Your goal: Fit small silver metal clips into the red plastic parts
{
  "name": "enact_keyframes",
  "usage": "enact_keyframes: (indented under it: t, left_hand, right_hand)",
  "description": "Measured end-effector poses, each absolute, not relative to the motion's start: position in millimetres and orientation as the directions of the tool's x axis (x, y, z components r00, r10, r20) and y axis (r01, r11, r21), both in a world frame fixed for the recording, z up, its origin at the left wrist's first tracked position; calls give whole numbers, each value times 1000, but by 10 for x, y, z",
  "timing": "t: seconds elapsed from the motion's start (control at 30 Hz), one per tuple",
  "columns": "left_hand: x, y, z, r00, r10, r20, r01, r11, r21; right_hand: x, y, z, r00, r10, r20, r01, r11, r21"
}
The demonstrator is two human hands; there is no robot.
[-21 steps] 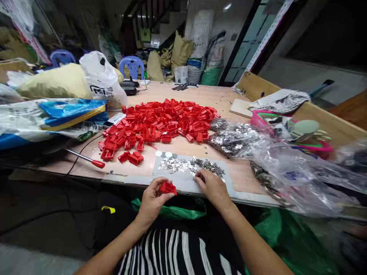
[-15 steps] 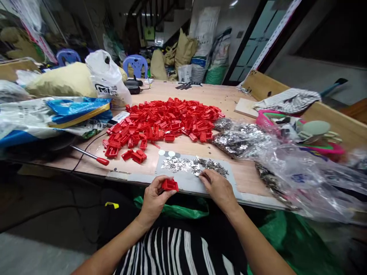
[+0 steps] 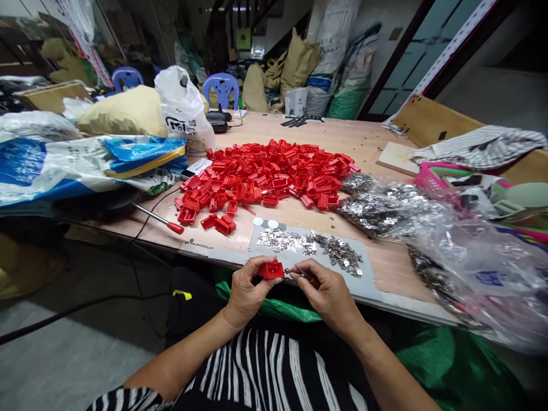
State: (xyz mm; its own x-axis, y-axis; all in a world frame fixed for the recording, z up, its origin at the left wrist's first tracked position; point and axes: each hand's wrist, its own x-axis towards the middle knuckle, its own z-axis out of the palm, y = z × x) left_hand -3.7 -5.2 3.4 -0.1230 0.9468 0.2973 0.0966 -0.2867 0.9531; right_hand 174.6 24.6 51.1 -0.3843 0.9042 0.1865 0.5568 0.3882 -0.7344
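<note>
My left hand pinches a small red plastic box-shaped part by its side, its hollow facing me. Just right of it, the fingertips of my right hand are closed on a small metal piece, close to the red part's edge. A brownish handle shows within the right hand's curled fingers; the kind of tool is not clear. Behind the hands, silvery flat metal pieces and darker ones lie spread on a grey mat.
A large heap of red plastic parts covers the table's middle. A red-handled tool lies at left, near plastic sacks. Clear bags of metal pieces and a pink basket crowd the right side.
My right hand has come away from the metal pieces on the mat and now meets the left hand, bringing a metal piece to the red part. The view has shifted left.
</note>
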Motion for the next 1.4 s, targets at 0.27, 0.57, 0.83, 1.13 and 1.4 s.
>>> enact_keyframes:
  t: [0.27, 0.57, 0.83, 1.13, 1.4]
  left_hand:
    - [-27, -63, 50, -93, 900, 426, 236, -396, 887]
    - [-6, -87, 65, -97, 863, 496, 282, -454, 845]
    - [8, -101, 68, -110, 878, 466, 261, -427, 866]
    - [23, -122, 109, -63, 879, 473, 272, -441, 855]
    - [57, -173, 87, 114, 805, 583, 344, -582, 737]
  right_hand:
    - [1639, 257, 487, -487, 821, 299, 571, 558, -602]
    - [1637, 234, 472, -506, 813, 288, 526, 555, -645]
    - [1683, 266, 475, -402, 912, 79, 375, 243, -895]
    - [1735, 343, 338, -414, 910, -36, 342, 119, -932]
    - [1701, 308, 216, -527, 842, -118, 123, -62, -990]
